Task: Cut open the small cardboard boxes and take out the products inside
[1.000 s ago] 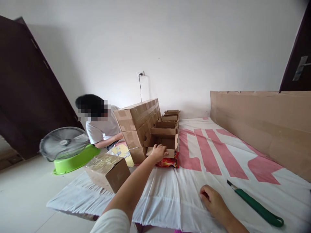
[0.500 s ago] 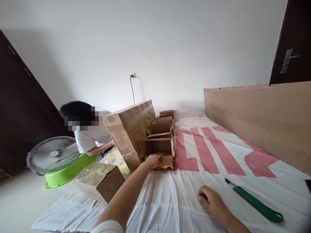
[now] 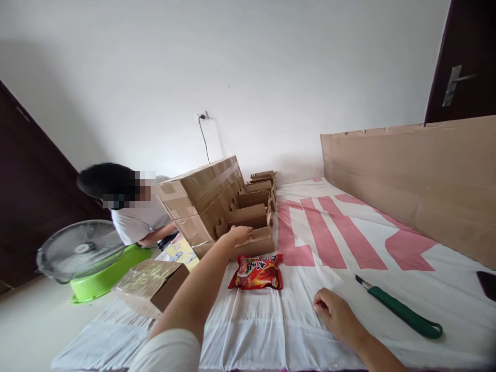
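Note:
My left hand (image 3: 241,235) reaches forward, its fingers closed over the front wall of the nearest open cardboard box (image 3: 259,243). That box heads a row of small open boxes running back to the wall. Just in front of it, a shiny red food packet (image 3: 257,272), apparently instant noodles, lies flat on the cloth. On the right, my right hand (image 3: 334,310) rests loosely curled on the cloth with nothing visible in it. Near it lies a green-handled utility knife (image 3: 403,311), blade exposed.
Taped cardboard boxes (image 3: 201,199) are stacked left of the row. A closed carton (image 3: 151,285) sits near the left edge, beside a green basin (image 3: 104,276) and fan (image 3: 81,249). Another person (image 3: 135,219) leans behind the stack. A cardboard panel (image 3: 403,181) stands at right.
The nearest open box has moved back with my left hand, uncovering the red packet. My right hand stays in place, and the view has shifted slightly.

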Motion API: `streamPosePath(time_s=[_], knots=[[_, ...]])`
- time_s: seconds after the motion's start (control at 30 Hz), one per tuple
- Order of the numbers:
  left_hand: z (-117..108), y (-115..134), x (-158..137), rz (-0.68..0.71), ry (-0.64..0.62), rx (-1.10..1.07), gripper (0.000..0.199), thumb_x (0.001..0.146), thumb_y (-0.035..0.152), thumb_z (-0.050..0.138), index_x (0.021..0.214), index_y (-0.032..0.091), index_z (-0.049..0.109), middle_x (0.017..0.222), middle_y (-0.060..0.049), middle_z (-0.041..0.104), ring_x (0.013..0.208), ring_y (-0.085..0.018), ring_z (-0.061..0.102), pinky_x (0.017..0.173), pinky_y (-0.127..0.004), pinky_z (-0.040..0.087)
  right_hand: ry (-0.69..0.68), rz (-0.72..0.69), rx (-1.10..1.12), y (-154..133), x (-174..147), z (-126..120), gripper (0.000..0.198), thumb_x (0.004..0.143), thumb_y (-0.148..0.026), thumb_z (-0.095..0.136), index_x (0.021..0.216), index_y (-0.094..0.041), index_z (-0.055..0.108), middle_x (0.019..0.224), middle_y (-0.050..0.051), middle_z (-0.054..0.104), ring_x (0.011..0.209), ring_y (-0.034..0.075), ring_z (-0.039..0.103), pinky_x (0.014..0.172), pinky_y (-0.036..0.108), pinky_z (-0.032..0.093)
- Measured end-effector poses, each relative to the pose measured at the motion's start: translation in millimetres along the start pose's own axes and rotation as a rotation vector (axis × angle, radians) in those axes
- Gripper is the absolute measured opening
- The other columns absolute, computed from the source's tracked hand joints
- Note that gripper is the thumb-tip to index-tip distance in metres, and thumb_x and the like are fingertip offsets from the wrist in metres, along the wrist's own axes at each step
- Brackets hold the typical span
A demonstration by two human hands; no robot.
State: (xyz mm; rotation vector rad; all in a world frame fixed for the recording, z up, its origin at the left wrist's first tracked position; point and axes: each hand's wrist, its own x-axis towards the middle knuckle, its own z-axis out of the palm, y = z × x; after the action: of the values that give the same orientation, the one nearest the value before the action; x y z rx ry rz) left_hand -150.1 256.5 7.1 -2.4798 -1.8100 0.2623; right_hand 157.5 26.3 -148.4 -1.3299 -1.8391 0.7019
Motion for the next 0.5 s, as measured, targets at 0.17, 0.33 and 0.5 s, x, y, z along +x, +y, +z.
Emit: streamPosePath(time_s=[0.17,0.33,0.5], knots=[[15,23,9,-0.068,0.250,-0.019,0.036,0.093,0.036,0.060,0.125,0.018,0.057,0.130,-0.010,0.058,0.112,-0.024,0.060,0.095,-0.048,0.052,0.011,0.024,0.030,5,0,1,0.011,0.083,-0.025,0.047,0.077,-0.023,0.055,0.073,0.000,0.062,0.065,0.016,0.053,0.063,0.028,0.041],[39,41,-17,-0.152,0.501,-0.080,0.047,0.094,0.025,0.055,0.140,0.022,0.046,0.152,-0.013,0.038,0.142,-0.033,0.033,0.115,-0.058,0.026,-0.006,0.026,0.033,4,1,-1,0.014,0.083,-0.031,0.047,0.074,-0.023,0.055,0.071,0.000,0.062,0.065,0.017,0.055,0.063,0.029,0.043],[72,42,-83,-0.181,0.605,-0.124,0.048,0.090,0.027,0.057,0.137,0.027,0.050,0.156,-0.005,0.036,0.146,-0.027,0.025,0.119,-0.045,0.019,-0.038,-0.038,0.002,22,3,5,0.021,0.084,-0.042,0.048,0.076,-0.025,0.058,0.075,0.003,0.065,0.070,0.020,0.061,0.068,0.031,0.048]])
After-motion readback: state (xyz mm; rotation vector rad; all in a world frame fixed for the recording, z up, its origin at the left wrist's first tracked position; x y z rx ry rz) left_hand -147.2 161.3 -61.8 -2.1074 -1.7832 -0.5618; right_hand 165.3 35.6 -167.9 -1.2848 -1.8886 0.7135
